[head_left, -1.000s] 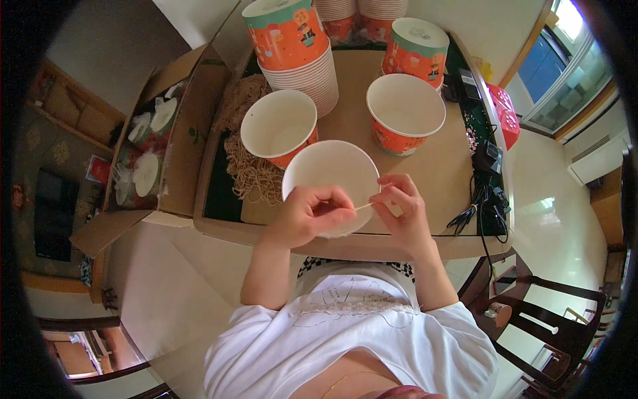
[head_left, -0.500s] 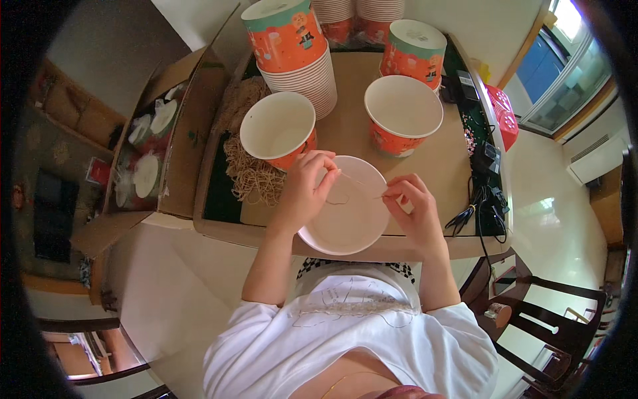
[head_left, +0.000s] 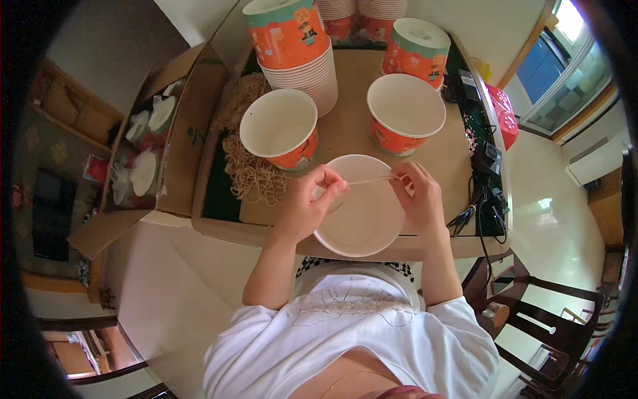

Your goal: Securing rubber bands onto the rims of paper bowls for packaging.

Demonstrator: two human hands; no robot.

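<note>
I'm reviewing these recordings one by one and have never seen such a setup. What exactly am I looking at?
There is no machine: these are a person's bare hands, seen by a wide fisheye camera worn on the head and looking down, so straight edges bend near the rim. The left hand and right hand pinch a thin pale string between them, above an open paper bucket, white inside. On the table, two more open paper buckets stand beyond it, with tangled twine at the left and black cables at the right.
</note>
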